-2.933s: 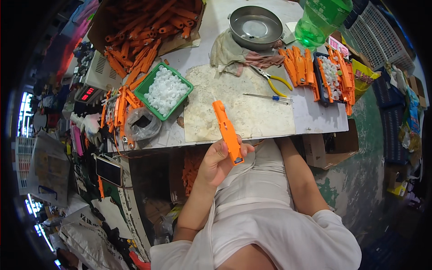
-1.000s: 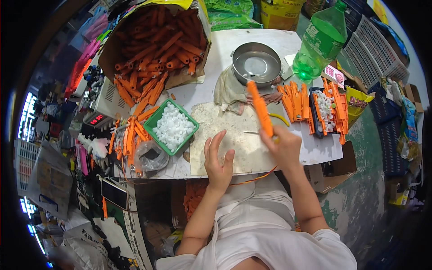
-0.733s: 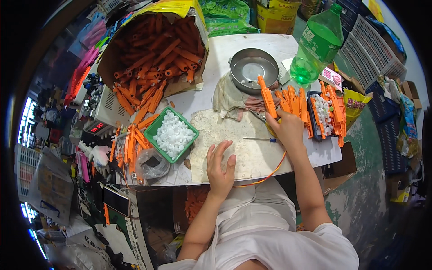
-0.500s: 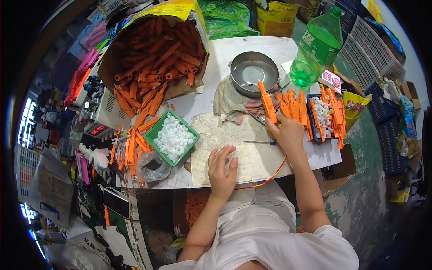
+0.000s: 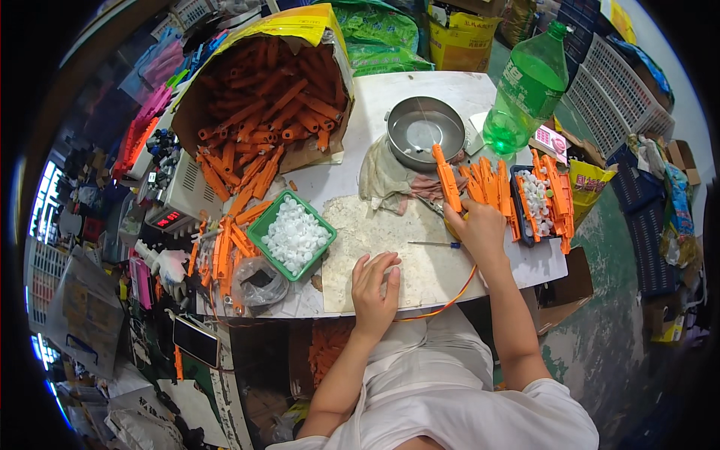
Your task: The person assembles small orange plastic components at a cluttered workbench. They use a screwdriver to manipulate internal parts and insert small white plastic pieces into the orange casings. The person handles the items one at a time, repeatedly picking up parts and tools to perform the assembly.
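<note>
My right hand point(image 5: 484, 232) is closed around the lower end of a long orange plastic part point(image 5: 446, 178), which points away from me toward a round metal bowl point(image 5: 409, 124). Beside it stands a row of similar orange parts point(image 5: 491, 187). A red and yellow wire point(image 5: 457, 294) runs from under that hand to the table's near edge; what it joins is hidden. My left hand point(image 5: 373, 292) hovers or rests by the near edge of a worn pale board point(image 5: 352, 225), fingers stretched and thumb apart, holding nothing. Between the hands lies a thin screwdriver point(image 5: 435, 244) with a blue handle.
A large sack point(image 5: 322, 19) of orange parts lies at the far left. Nearer are a green basket point(image 5: 328, 238) of small white pieces and a clear plastic bag point(image 5: 259, 289). To the right are a dark tray point(image 5: 525, 234) and a green bottle point(image 5: 529, 82). A rag point(image 5: 384, 180) lies beside the bowl.
The whole view has shifted a little, so the table's contents sit slightly lower. My left hand has moved little, and my right hand still grips the orange part.
</note>
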`<state>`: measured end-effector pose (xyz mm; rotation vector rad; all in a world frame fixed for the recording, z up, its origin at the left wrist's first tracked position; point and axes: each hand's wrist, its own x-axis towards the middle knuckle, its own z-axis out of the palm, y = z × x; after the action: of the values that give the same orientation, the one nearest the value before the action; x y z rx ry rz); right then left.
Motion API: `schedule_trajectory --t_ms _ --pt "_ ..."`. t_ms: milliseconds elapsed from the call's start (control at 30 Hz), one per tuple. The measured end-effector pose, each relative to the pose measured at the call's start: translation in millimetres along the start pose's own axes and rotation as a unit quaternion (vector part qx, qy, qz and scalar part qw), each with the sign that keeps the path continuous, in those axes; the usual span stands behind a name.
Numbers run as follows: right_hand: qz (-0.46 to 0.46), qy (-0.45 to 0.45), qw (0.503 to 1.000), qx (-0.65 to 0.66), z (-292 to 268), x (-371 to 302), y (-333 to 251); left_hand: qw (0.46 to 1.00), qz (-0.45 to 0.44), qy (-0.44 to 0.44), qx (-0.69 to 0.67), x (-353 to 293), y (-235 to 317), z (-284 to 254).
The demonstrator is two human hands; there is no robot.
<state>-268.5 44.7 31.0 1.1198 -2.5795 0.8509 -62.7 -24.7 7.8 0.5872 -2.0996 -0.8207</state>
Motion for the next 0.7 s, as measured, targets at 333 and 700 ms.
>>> schedule_trajectory --t_ms 333,700 --pt "0.006 0.016 1.000 -0.009 6.4 -1.9 2.2 1.000 0.013 0.010 0.001 1.1 2.8 0.1" --pt "0.025 0.017 1.000 0.002 10.5 2.4 -1.8 1.000 0.022 0.010 0.005 0.7 1.5 -2.7"
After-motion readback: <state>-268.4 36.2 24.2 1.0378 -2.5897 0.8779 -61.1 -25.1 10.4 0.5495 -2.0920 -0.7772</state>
